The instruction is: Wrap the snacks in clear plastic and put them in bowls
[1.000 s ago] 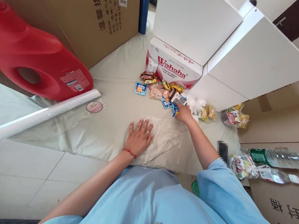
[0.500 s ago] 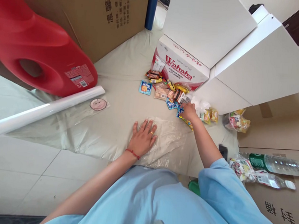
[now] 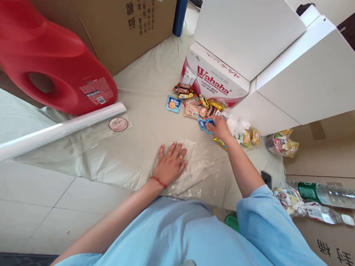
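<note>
My left hand (image 3: 171, 163) lies flat with fingers spread, its edge on a thin clear plastic sheet or bag (image 3: 203, 174). With bent fingers, my right hand (image 3: 218, 127) pinches a small blue snack packet (image 3: 209, 123) at the near side of a snack pile. A second blue packet (image 3: 201, 124) is partly behind the held one. One more blue snack packet (image 3: 173, 104) lies by itself to the left. Close to my right wrist is a narrow yellow packet (image 3: 220, 142). The pile also has a brown-and-tan packet (image 3: 192, 111) and a white sachet (image 3: 189, 76).
A Wahaha carton (image 3: 216, 79) stands behind the snacks, beside white boxes (image 3: 248, 29). At left are a red jug (image 3: 62, 55) and a white roll (image 3: 58, 132). Plastic bottles (image 3: 335, 195) lie at right, near a bagged snack bundle (image 3: 282, 143).
My right hand has moved left with the blue packet, bringing it against the other blue packet in the pile. My left hand stays in place.
</note>
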